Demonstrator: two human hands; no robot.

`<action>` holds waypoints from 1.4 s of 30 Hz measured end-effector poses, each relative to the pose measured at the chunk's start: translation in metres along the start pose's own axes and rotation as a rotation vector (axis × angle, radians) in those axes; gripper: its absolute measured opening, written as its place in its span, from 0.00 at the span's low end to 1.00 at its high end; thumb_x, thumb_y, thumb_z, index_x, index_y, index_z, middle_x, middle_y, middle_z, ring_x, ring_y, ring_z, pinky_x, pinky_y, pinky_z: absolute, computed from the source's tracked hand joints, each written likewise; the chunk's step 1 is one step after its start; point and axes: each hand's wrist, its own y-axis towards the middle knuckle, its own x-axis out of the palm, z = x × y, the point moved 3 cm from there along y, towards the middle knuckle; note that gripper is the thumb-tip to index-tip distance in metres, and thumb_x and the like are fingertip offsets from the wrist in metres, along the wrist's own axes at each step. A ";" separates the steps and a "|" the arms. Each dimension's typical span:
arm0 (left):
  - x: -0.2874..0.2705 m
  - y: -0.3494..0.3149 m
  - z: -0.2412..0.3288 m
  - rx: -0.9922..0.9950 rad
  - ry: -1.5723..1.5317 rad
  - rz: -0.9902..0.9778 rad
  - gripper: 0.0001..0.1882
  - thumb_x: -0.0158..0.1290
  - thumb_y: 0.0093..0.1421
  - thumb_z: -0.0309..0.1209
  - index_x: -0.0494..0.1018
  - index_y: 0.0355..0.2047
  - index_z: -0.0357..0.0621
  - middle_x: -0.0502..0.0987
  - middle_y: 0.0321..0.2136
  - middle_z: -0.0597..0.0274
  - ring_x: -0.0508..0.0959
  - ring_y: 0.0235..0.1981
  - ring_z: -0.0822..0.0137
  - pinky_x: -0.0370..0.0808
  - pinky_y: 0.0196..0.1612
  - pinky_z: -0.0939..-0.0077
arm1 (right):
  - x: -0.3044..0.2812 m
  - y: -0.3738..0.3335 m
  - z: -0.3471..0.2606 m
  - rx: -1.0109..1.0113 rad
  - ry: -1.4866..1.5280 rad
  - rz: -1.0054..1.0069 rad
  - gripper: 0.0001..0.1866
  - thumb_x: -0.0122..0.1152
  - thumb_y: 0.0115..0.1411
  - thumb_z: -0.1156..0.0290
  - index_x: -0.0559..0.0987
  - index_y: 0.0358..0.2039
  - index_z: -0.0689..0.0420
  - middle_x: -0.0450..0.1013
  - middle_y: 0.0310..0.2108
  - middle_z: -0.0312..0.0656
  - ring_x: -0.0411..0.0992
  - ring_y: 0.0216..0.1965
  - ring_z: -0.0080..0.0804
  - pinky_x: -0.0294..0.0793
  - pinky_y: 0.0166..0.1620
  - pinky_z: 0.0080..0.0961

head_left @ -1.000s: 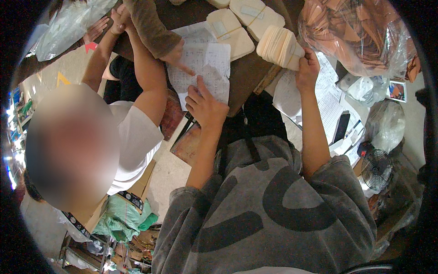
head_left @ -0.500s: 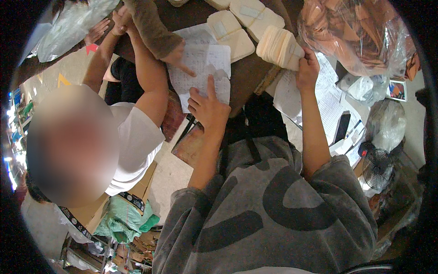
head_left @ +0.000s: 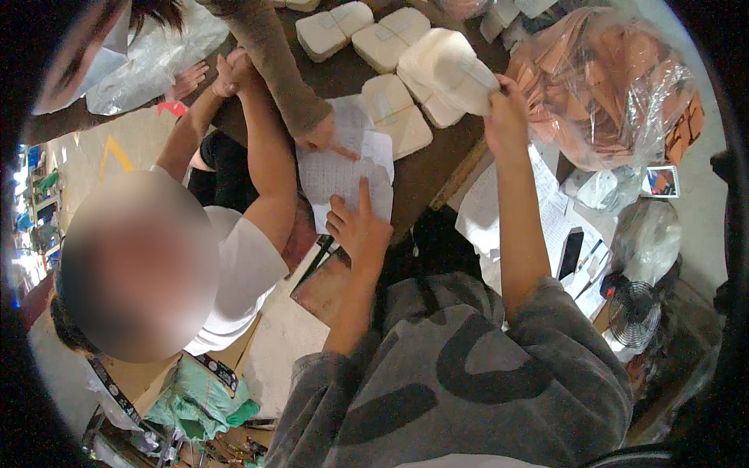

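My left hand (head_left: 360, 228) rests on a handwritten paper sheet (head_left: 331, 178), index finger stretched out, the other fingers curled and holding nothing. Just beyond it, a co-worker's hand (head_left: 318, 134) in a brown sleeve points at the same sheet. My right hand (head_left: 507, 111) grips the near edge of a stack of cream rounded pads (head_left: 446, 66), tilted above the dark table. Under and beside that stack lie banded bundles of similar pads, among them a near bundle (head_left: 402, 125) touching the sheet and a farther bundle (head_left: 382, 43).
A clear bag of orange-brown pieces (head_left: 601, 86) stands at the right. Below it are written papers (head_left: 538, 214), a black phone (head_left: 571, 251) and a small fan (head_left: 633, 312). A seated person in a white shirt (head_left: 234, 273) is close on my left.
My right hand has carried the stack farther away and left, over the other bundles, and the stack is tilted differently. My left hand still points at the sheet. The whole view has shifted.
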 end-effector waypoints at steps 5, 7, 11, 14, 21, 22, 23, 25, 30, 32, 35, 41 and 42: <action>0.001 -0.001 -0.001 0.013 0.001 0.023 0.46 0.64 0.43 0.32 0.67 0.66 0.72 0.62 0.57 0.42 0.70 0.47 0.40 0.67 0.54 0.46 | 0.070 0.029 -0.004 -0.024 -0.155 -0.026 0.20 0.51 0.56 0.85 0.74 0.50 0.65 0.73 0.44 0.43 0.73 0.45 0.31 0.75 0.47 0.26; 0.002 0.000 -0.001 0.016 -0.009 0.034 0.46 0.64 0.43 0.32 0.66 0.66 0.72 0.63 0.57 0.42 0.70 0.46 0.41 0.67 0.53 0.46 | 0.095 0.037 -0.006 -0.055 -0.108 -0.070 0.19 0.51 0.56 0.85 0.75 0.49 0.65 0.73 0.44 0.42 0.74 0.43 0.31 0.75 0.45 0.26; 0.002 -0.001 -0.002 0.012 -0.003 0.053 0.47 0.64 0.42 0.33 0.66 0.66 0.72 0.63 0.58 0.42 0.71 0.46 0.43 0.67 0.53 0.48 | 0.145 0.060 -0.016 -0.129 -0.096 -0.099 0.16 0.54 0.57 0.83 0.77 0.47 0.66 0.75 0.41 0.42 0.74 0.40 0.30 0.75 0.43 0.27; 0.001 -0.002 -0.001 0.022 0.001 0.081 0.47 0.65 0.41 0.33 0.67 0.66 0.73 0.63 0.57 0.42 0.71 0.45 0.44 0.67 0.52 0.49 | 0.176 0.085 -0.019 -0.170 -0.148 -0.134 0.14 0.56 0.58 0.82 0.77 0.47 0.66 0.76 0.40 0.42 0.75 0.39 0.30 0.75 0.41 0.27; 0.003 -0.003 0.000 0.038 0.035 0.152 0.47 0.65 0.40 0.34 0.68 0.65 0.73 0.65 0.55 0.43 0.71 0.42 0.46 0.69 0.49 0.53 | 0.225 0.138 0.001 -0.157 0.092 -0.333 0.17 0.64 0.61 0.72 0.77 0.47 0.69 0.76 0.43 0.50 0.76 0.35 0.40 0.76 0.36 0.38; 0.004 -0.003 -0.001 0.039 0.035 0.161 0.47 0.65 0.39 0.34 0.68 0.65 0.73 0.65 0.55 0.43 0.71 0.41 0.46 0.69 0.48 0.53 | 0.231 0.139 0.003 -0.205 -0.028 -0.281 0.16 0.64 0.58 0.72 0.78 0.45 0.67 0.77 0.42 0.50 0.77 0.36 0.39 0.76 0.38 0.36; 0.004 -0.002 -0.002 0.041 0.034 0.171 0.48 0.65 0.39 0.34 0.68 0.65 0.73 0.65 0.55 0.44 0.71 0.41 0.46 0.69 0.48 0.53 | 0.236 0.136 0.004 -0.254 -0.146 -0.227 0.15 0.63 0.55 0.72 0.80 0.43 0.66 0.79 0.40 0.50 0.78 0.37 0.38 0.77 0.40 0.35; 0.004 -0.001 -0.003 0.046 0.028 0.165 0.48 0.65 0.38 0.34 0.68 0.65 0.73 0.65 0.55 0.44 0.71 0.40 0.46 0.69 0.48 0.52 | 0.246 0.128 0.005 -0.243 -0.340 -0.220 0.16 0.62 0.58 0.76 0.78 0.47 0.64 0.78 0.38 0.43 0.76 0.35 0.32 0.76 0.39 0.28; 0.002 -0.002 -0.004 0.045 0.024 0.126 0.49 0.65 0.37 0.34 0.68 0.66 0.72 0.65 0.54 0.44 0.71 0.40 0.46 0.69 0.48 0.51 | 0.260 0.091 0.016 -0.210 -0.572 -0.234 0.19 0.59 0.56 0.75 0.79 0.49 0.65 0.81 0.40 0.49 0.80 0.41 0.41 0.78 0.44 0.31; 0.002 -0.003 -0.003 0.050 0.021 0.121 0.49 0.65 0.37 0.34 0.68 0.65 0.72 0.65 0.54 0.44 0.71 0.40 0.47 0.69 0.48 0.51 | 0.256 0.079 0.025 -0.161 -0.550 -0.259 0.19 0.58 0.57 0.75 0.79 0.49 0.65 0.81 0.41 0.50 0.80 0.43 0.42 0.78 0.46 0.32; 0.002 -0.003 -0.004 0.044 -0.004 0.140 0.48 0.65 0.37 0.34 0.69 0.65 0.72 0.65 0.54 0.45 0.71 0.40 0.47 0.68 0.47 0.53 | 0.235 0.059 0.023 -0.581 -0.709 -0.205 0.16 0.59 0.56 0.79 0.80 0.47 0.61 0.77 0.44 0.49 0.77 0.41 0.45 0.77 0.45 0.36; 0.002 -0.002 -0.004 0.056 -0.018 0.178 0.47 0.64 0.39 0.34 0.69 0.65 0.72 0.66 0.53 0.45 0.71 0.41 0.47 0.68 0.47 0.53 | 0.153 0.006 0.006 -0.976 -0.835 -0.193 0.18 0.59 0.53 0.83 0.81 0.44 0.54 0.74 0.43 0.45 0.76 0.39 0.40 0.76 0.41 0.34; 0.002 -0.003 -0.004 0.051 -0.005 0.161 0.47 0.63 0.39 0.34 0.69 0.65 0.72 0.66 0.53 0.44 0.71 0.41 0.47 0.68 0.47 0.53 | 0.136 -0.002 -0.001 -0.885 -0.807 -0.179 0.15 0.60 0.53 0.83 0.80 0.42 0.55 0.74 0.41 0.44 0.75 0.37 0.37 0.74 0.39 0.31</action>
